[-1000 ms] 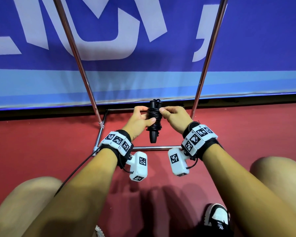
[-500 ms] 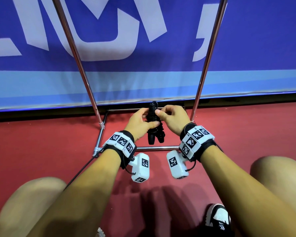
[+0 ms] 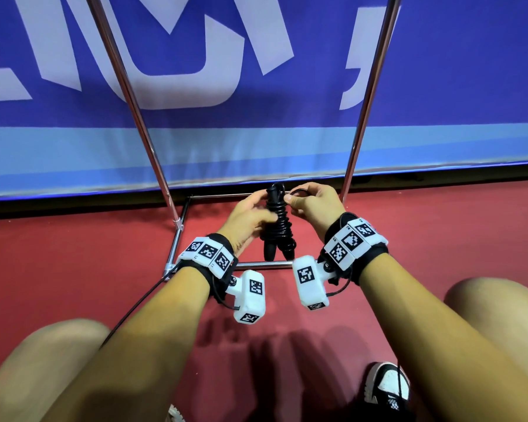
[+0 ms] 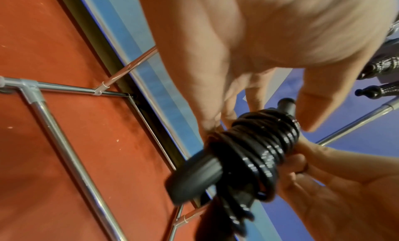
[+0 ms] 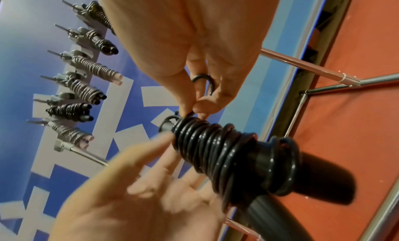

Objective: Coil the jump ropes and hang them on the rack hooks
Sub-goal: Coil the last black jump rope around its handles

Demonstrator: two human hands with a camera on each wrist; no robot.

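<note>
The left hand (image 3: 250, 216) is gripping the coiled jump rope (image 3: 277, 222) above the rack base (image 3: 177, 242); the right hand (image 3: 313, 205) is pinching its last loop (image 5: 204, 82). Slackening that pinch is likely unwinding the top turns.

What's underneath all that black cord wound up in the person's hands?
Two black handles poke out below the coiled cord, with one end above it. Their middle parts are covered by the windings.

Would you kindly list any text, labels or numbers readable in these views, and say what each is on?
Banner: large pale letter shapes, cropped by the frame; no word can be read.
Wrist bands: black-and-white square code tags, not text.
Jump rope, rack, shoe: no readable text.
</note>
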